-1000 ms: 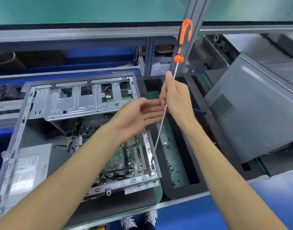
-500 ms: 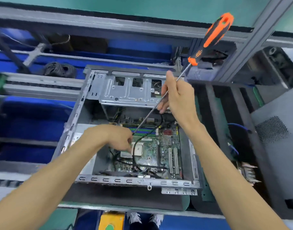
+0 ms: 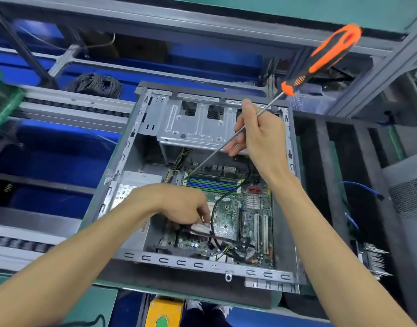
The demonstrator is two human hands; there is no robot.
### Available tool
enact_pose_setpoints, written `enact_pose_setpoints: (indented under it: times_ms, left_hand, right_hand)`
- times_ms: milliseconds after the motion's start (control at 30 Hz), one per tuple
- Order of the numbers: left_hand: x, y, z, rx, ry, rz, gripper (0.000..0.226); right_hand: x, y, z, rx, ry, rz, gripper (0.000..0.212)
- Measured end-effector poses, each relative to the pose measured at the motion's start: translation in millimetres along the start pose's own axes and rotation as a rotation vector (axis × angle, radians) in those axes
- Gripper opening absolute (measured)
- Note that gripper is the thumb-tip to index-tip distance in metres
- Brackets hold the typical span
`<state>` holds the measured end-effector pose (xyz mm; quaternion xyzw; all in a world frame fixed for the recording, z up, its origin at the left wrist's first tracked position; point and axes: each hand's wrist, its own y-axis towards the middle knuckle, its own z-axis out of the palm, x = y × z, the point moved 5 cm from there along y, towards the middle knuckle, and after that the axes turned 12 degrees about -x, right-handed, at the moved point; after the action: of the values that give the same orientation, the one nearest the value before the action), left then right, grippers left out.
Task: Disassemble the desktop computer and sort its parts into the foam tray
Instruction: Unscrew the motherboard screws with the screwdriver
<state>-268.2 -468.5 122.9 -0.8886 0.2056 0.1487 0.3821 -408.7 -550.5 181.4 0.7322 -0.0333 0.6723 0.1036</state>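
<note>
Your right hand gripped the long steel-shafted, orange-handled screwdriver mid-shaft, its axis slanting down-left into the open grey computer case. Your left hand's fingers, nearer, apparently pinched something on the green motherboard.

So a second ago both hands were up over the right edge of the computer case, left hand flat and open next to the right hand, screwdriver standing almost straight up with its tip near the case's front right corner. Now the left hand has dropped down inside, fingers curled onto something on the motherboard by a black cable. The screwdriver has tilted over, tip by the blue memory slots. The camera view also swung left.
</note>
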Motion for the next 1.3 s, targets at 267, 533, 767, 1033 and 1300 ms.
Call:
enact_pose_setpoints:
  times_ms: [267, 533, 767, 1033, 1300]
  left_hand:
    - [18.0, -35.2, -57.8, -0.481, 0.041, -0.11, 0.046]
    - [39.7, -58.6, -41.0, -0.938, 0.116, -0.086, 0.027]
    - [43.5, -74.3, -10.1, -1.1, -0.031, -0.123, 0.025]
    - [36.5, -72.8, -8.4, -1.155, 0.052, -0.132, 0.013]
    - [36.8, -71.8, -7.9, -1.076, 0.041, -0.245, 0.046]
  right_hand:
    - [11.3, -7.8, 21.0, 0.085, -0.012, -0.108, 0.055]
    - [4.9, -48.7, 57.7, 0.43, 0.005, -0.181, 0.053]
    - [-8.9, -88.8, 82.6, 0.728, -0.142, -0.321, 0.044]
    - [-6.7, -101.0, 85.1, 0.81, -0.256, -0.55, 0.044]
    - [-13.0, -100.8, 89.8, 0.834, -0.256, -0.531, 0.052]
